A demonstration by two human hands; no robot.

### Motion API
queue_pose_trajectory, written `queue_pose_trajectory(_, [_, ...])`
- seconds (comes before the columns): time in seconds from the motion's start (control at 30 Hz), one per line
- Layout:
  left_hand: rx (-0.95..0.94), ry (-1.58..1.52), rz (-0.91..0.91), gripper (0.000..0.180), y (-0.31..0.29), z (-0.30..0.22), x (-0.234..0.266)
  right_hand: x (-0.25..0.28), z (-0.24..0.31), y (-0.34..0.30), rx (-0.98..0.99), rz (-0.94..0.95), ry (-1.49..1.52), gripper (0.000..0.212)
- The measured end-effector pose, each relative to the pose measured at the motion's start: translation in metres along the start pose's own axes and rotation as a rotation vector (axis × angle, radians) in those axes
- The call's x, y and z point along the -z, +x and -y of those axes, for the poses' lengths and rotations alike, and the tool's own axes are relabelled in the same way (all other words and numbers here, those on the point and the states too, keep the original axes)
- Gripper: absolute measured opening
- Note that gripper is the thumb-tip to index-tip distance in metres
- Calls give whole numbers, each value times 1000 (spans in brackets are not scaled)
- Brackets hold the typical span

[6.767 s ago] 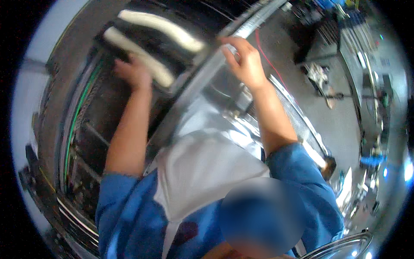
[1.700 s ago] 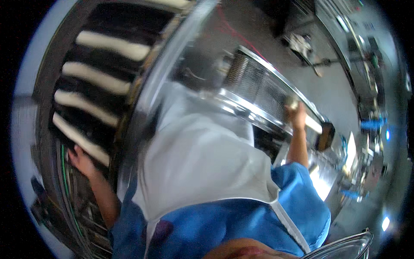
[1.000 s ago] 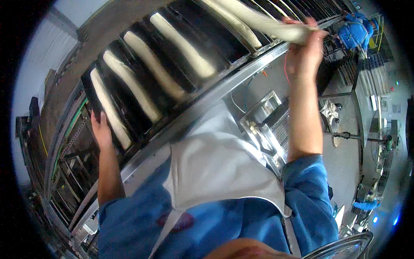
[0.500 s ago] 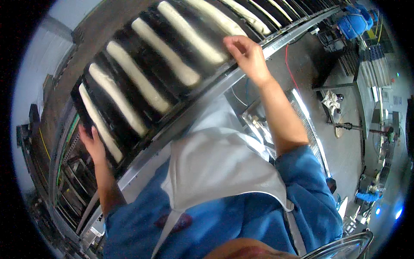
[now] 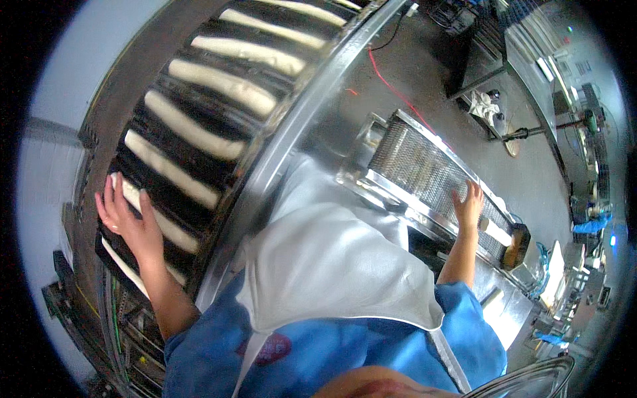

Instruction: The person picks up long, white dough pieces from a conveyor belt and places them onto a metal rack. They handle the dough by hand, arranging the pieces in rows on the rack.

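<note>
Long pale dough strips [image 5: 222, 83] lie side by side in the grooves of a black baking tray [image 5: 174, 174] on the left. My left hand [image 5: 133, 229] is over the near end of the row, fingers spread, and partly covers a dough strip. Whether it touches the dough I cannot tell. Out to the right, my right hand [image 5: 470, 204] has its fingers apart over a metal mesh belt [image 5: 424, 162] and holds nothing. Beside its wrist lies a pale cylindrical piece [image 5: 496, 232], next to a brown block-like thing [image 5: 517, 246].
A shiny metal rail [image 5: 282, 142] runs along the tray's side, between it and my apron. A red hose or cable [image 5: 391, 83] crosses the floor beyond the mesh belt. Farther right stands a metal table [image 5: 517, 86] with a white cloth [image 5: 483, 106] below it.
My right hand has left the dough at the tray's edge and swung right, over the mesh belt. My left hand now lies across the near strips. The view has turned toward the right.
</note>
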State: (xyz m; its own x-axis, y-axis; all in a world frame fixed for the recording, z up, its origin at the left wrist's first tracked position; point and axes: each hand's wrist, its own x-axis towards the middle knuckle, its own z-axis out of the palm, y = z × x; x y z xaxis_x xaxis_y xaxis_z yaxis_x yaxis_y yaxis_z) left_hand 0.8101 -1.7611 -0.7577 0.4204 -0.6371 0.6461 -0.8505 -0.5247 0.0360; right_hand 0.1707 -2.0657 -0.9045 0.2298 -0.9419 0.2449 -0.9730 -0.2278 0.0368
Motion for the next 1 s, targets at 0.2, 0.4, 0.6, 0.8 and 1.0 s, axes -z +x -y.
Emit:
queue_pose_trajectory(0.2, [-118,-79,51,40,11,-48,3,-16,-42,-45,-190,97,-8,52])
queue_pose_trajectory(0.4, [-104,-42,109,39,0,-61,18,8,-62,-50,-103,-57,-23,56])
queue_pose_trajectory(0.6, [1,-216,190,39,-15,-58,17,23,-75,-40,133,34,85,63])
queue_pose_trajectory(0.8, [36,-255,205,38,-18,-51,20,12,-80,-44,-133,-85,198,58])
queue_pose_trajectory(1.0, [53,-385,290,35,-22,-42,1,-6,-114,13,-380,-591,981,42])
